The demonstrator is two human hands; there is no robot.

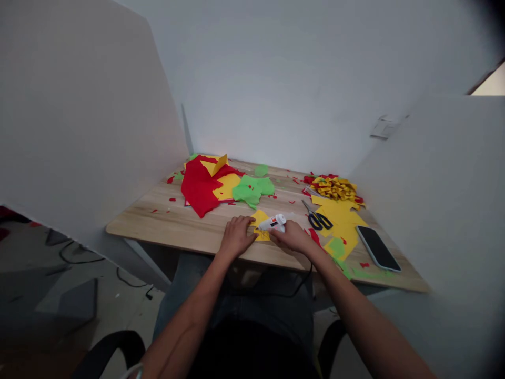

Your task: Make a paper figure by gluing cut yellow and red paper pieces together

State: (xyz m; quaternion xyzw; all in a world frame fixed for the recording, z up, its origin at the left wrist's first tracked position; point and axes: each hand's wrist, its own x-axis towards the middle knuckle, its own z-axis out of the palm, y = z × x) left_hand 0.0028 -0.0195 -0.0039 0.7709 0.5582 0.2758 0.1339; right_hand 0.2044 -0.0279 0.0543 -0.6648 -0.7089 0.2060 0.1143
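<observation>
Near the table's front edge lies a small piece of yellow paper with dark lines on it. At its left side, my left hand steadies it, fingertips above and thumb below. In my right hand is a white glue bottle with an orange and black label. The bottle is tilted, its narrow end pointing left, low over the yellow paper. Whether its tip touches the paper I cannot tell. Just right of my right hand rest black-handled scissors.
Red paper and green paper lie at the back left. Toward the right are a heap of folded yellow pieces, flat yellow sheets and a phone. Partitions enclose the wooden table; red scraps are scattered over it.
</observation>
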